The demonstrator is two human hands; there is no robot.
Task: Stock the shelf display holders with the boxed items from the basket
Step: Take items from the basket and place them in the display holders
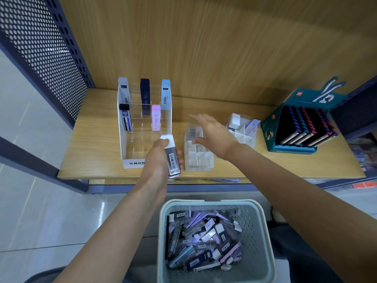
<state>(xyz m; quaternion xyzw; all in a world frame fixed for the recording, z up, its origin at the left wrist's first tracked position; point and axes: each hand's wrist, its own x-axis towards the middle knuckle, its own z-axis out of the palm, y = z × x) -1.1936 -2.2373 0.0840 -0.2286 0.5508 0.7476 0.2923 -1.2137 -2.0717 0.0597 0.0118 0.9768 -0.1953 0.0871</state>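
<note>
Left hand grips a slim boxed item by its long sides above the shelf's front edge; right hand, fingers spread, holds nothing over the divided holder (contact unclear); item likely light, rigid, slick, so pinch mid-body, not cap.

A teal cardboard box of dark pens stands at the right end of a wooden shelf. A perforated metal panel rises at left. Glossy pale floor tiles lie below.
</note>
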